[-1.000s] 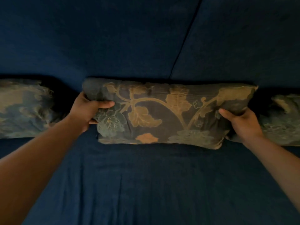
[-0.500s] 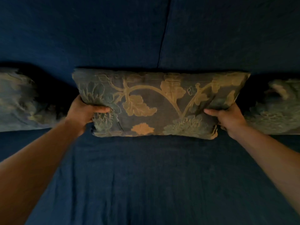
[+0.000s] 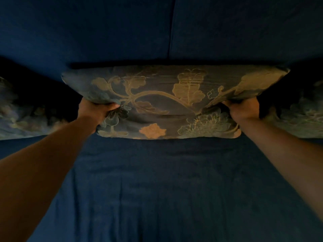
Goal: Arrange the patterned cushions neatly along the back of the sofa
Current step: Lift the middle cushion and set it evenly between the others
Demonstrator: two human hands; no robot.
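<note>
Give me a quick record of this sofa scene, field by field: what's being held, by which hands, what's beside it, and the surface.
held item: middle cushion, floral pattern, long side level, against the sofa back
left hand: gripping the cushion's left end
right hand: gripping its right end, fabric bunched
neighbours: left cushion and right cushion, both partly out of frame, dark gaps between
surface: dark blue sofa, seam in the backrest above the middle cushion
lighting: dim
</note>
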